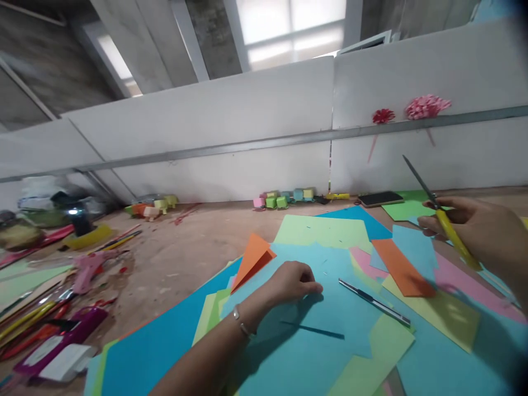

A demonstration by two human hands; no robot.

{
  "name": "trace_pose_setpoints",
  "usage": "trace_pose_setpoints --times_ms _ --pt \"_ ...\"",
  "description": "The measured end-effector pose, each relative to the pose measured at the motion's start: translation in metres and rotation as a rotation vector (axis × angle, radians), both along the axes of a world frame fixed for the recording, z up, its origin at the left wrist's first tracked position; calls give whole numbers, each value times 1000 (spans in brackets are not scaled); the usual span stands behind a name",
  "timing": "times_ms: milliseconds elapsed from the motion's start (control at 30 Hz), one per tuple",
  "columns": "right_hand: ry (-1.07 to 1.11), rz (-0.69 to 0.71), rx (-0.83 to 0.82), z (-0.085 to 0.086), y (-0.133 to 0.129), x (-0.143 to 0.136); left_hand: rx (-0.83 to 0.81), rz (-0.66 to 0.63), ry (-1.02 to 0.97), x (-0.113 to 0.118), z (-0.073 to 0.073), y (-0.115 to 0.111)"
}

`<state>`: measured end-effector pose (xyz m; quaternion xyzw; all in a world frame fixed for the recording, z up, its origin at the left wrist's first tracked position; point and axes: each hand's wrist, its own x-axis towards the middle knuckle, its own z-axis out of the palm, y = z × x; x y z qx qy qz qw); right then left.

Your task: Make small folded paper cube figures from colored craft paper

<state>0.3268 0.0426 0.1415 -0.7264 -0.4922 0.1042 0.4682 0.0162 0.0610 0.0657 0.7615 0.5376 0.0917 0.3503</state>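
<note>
My left hand (293, 281), with a silver bracelet (243, 322) at the wrist, is above or on a light blue sheet (289, 363). Its fingers are curled in and the thumb presses against them; whatever is between them is hidden. On that sheet, below the hand, lies a thin dark blue strip (317, 330). At the right, my right hand (474, 220) grips yellow-handled scissors (451, 234), raised above the papers with the blade pointing up and left. Between the hands lies a slim silver and black pen-like tool (375, 302). A folded orange paper (251, 261) stands left of my left hand.
Layered coloured sheets cover the front, including an orange piece (402, 267) and a yellow piece (437, 313). A phone (380, 199) and small paper cubes (281, 202) line the white partition (247, 170). A pink glue gun (88, 269) and a purple device (61, 338) lie left.
</note>
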Motion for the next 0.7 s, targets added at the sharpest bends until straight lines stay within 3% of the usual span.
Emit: trace_pose_setpoints --times_ms 100,233,333,467,600,700 --pt "112 -15 -94 5 -3 -5 206 132 126 -10 4 9" --pt "137 6 -124 2 -3 -3 429 352 312 -42 16 31" --pt "138 25 -124 -2 -3 0 410 436 430 -68 18 45" --pt "55 28 -145 -3 -3 1 265 501 504 -91 5 55" --pt "-80 17 -165 -1 -3 2 188 547 415 -100 -5 60" --pt "-114 44 -140 -3 -2 2 196 617 270 -101 -4 63"
